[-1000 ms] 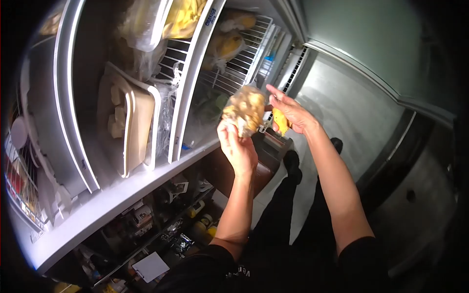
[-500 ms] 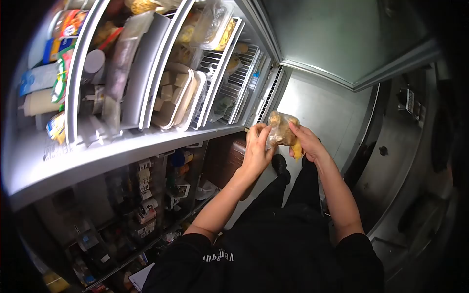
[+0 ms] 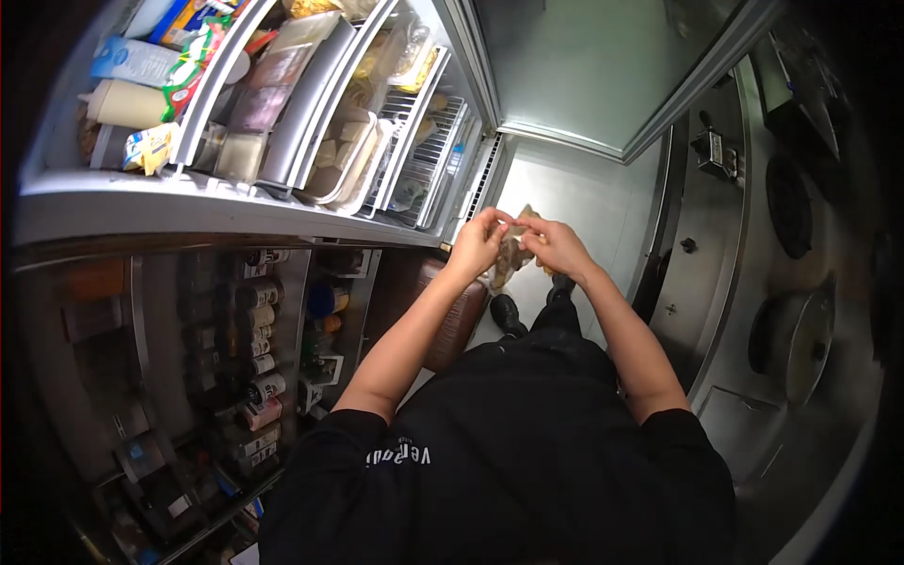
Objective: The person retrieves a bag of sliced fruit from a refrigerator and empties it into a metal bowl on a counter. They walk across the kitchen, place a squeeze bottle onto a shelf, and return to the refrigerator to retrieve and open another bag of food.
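Between my hands hangs a clear plastic bag (image 3: pixel 509 264) with brownish, knobbly lumps in it that look like ginger root. My left hand (image 3: pixel 478 247) pinches the bag's upper edge between thumb and fingers. Close against it, my right hand (image 3: pixel 559 249) pinches the same edge, its fingertips nearly meeting the left ones. Both hands are in front of the open fridge, above the floor and my shoes. Part of the bag is hidden behind my right fingers.
An open fridge on the left holds a tub of pale blocks (image 3: pixel 331 158), a squeeze bottle (image 3: pixel 127 104) and wire racks (image 3: pixel 428 141). Its glass door (image 3: pixel 574 75) stands open ahead. Jars (image 3: pixel 264 325) line shelves below. A large pan (image 3: pixel 808 344) sits at right.
My right hand has gone from cupping the bag's side to pinching its top beside my left hand. The bag now hangs lower between them. The view has shifted.
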Available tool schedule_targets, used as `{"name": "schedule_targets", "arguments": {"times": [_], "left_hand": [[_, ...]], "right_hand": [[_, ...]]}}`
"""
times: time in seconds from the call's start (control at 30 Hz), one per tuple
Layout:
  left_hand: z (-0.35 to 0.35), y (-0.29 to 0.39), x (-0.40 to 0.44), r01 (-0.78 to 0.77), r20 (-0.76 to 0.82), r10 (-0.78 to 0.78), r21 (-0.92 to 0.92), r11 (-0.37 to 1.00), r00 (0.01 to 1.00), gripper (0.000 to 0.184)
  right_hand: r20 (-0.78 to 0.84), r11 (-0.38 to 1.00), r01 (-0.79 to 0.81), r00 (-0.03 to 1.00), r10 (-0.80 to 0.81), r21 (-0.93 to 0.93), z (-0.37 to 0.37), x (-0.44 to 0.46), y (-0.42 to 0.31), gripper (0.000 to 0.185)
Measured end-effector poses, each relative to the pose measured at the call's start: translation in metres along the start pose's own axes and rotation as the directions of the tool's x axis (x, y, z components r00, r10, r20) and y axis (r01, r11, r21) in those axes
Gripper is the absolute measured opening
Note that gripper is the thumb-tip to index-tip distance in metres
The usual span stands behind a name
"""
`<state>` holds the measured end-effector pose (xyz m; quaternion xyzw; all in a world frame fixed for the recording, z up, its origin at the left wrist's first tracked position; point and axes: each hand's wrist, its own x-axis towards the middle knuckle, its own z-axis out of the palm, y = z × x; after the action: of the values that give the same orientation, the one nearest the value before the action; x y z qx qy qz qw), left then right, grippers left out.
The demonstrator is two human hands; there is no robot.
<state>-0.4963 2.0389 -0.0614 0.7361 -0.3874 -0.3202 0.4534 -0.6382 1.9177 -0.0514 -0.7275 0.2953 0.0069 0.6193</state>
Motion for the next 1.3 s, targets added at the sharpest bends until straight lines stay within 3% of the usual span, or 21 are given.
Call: {"name": "schedule_targets", "arguments": {"times": [0.1,0.13,0.17,0.2,0.23,0.3,0.37,0.47,0.6,0.67,0.7,0.73,0.77,0.8,0.83,0.87,0.93,1.0,1.13,1.23,1.3], "left_hand": [[-0.005,0.04,-0.021,-0.168,0.073,0.16,0.123,0.978,0.984,0.011],[-0.001,0.03,-0.024,-0.207,0.125,0.182,0.225,0.952,0.975,0.013],[0.0,0.029,-0.028,-0.283,0.125,0.266,0.143,0.948,0.956,0.016],[-0.002,0.025,-0.029,-0.362,0.122,0.345,0.17,0.917,0.931,0.019],[-0.005,0.031,-0.032,-0.395,0.037,0.394,0.112,0.912,0.918,0.024],[-0.012,0.037,-0.04,-0.169,0.036,0.175,-0.134,0.977,0.984,0.042],[-0.004,0.024,-0.045,-0.255,-0.007,0.273,-0.377,0.89,0.962,0.065],[-0.005,0.027,-0.046,0.078,0.369,0.172,-0.573,0.816,0.913,0.06],[0.005,0.048,-0.042,0.149,0.301,0.094,-0.693,0.706,0.949,0.035],[0.003,0.058,-0.036,0.171,0.438,0.08,-0.505,0.846,0.895,0.017],[0.01,0.066,-0.037,0.053,0.354,0.144,-0.491,0.869,0.924,0.018],[0.014,0.074,-0.036,0.045,0.348,0.148,-0.489,0.871,0.926,0.018],[0.018,0.083,-0.035,-0.131,0.314,0.191,-0.201,0.971,0.93,0.018],[0.022,0.092,-0.035,-0.28,0.293,0.236,0.118,0.953,0.926,0.019],[0.03,0.102,-0.036,-0.347,0.261,0.301,0.152,0.925,0.917,0.021],[0.036,0.117,-0.041,-0.342,0.26,0.295,0.162,0.925,0.92,0.021],[0.05,0.149,-0.05,-0.407,0.204,0.368,0.197,0.892,0.907,0.028],[0.065,0.164,-0.054,-0.359,0.257,0.306,0.194,0.913,0.917,0.03],[0.087,0.182,-0.063,-0.409,0.376,0.326,0.165,0.897,0.867,0.026],[0.091,0.195,-0.055,-0.422,0.43,0.367,0.037,0.906,0.825,0.02],[0.096,0.197,-0.055,-0.678,0.409,0.596,0.083,0.73,0.691,0.013]], "right_hand": [[0.107,0.97,0.18,0.981,-0.164,-0.164,0.007,-0.02,-0.005,0.034],[0.009,0.908,0.237,0.968,-0.249,-0.345,0.014,-0.026,-0.006,0.035],[-0.077,0.808,0.28,0.926,-0.37,-0.518,0.02,-0.023,-0.009,0.035],[-0.155,0.821,0.224,0.924,-0.351,-0.526,0.024,-0.022,-0.008,0.024],[-0.232,0.815,0.249,0.878,-0.417,-0.523,0.028,-0.022,0.001,0.016],[-0.318,0.813,0.22,0.841,-0.438,-0.539,0.029,-0.031,-0.011,0.017],[-0.367,0.824,0.178,0.831,-0.419,-0.538,0.032,-0.041,-0.028,0.015],[-0.334,0.775,0.268,0.787,-0.519,-0.572,0.033,-0.054,-0.044,0.011],[-0.356,0.799,0.271,0.786,-0.506,-0.537,0.018,-0.08,-0.081,0.007],[-0.354,0.783,0.291,0.768,-0.534,-0.549,-0.001,-0.086,-0.083,0.01],[-0.352,0.78,0.298,0.764,-0.541,-0.551,-0.007,-0.087,-0.076,0.01],[-0.354,0.776,0.394,0.724,-0.592,-0.493,-0.014,-0.084,-0.066,0.011],[-0.36,0.76,0.485,0.68,-0.639,-0.432,-0.024,-0.086,-0.064,0.012],[-0.359,0.757,0.491,0.676,-0.643,-0.431,-0.037,-0.09,-0.062,0.012],[-0.404,0.897,0.44,0.814,-0.418,-0.043,-0.05,-0.097,-0.06,0.015],[-0.336,0.886,0.302,0.924,-0.182,0.35,-0.06,-0.105,-0.062,0.018],[-0.366,0.81,0.354,0.911,-0.188,0.467,-0.08,-0.122,-0.064,0.025],[-0.293,0.635,0.303,0.948,-0.125,0.71,-0.11,-0.136,-0.056,0.02],[-0.464,0.409,0.444,0.884,-0.055,0.797,-0.217,-0.145,-0.019,0.019],[-0.544,0.46,0.517,0.835,-0.087,0.721,-0.224,-0.159,-0.047,0.022],[-0.434,0.498,0.471,0.879,-0.196,0.728,-0.222,-0.169,-0.065,0.023]]}}
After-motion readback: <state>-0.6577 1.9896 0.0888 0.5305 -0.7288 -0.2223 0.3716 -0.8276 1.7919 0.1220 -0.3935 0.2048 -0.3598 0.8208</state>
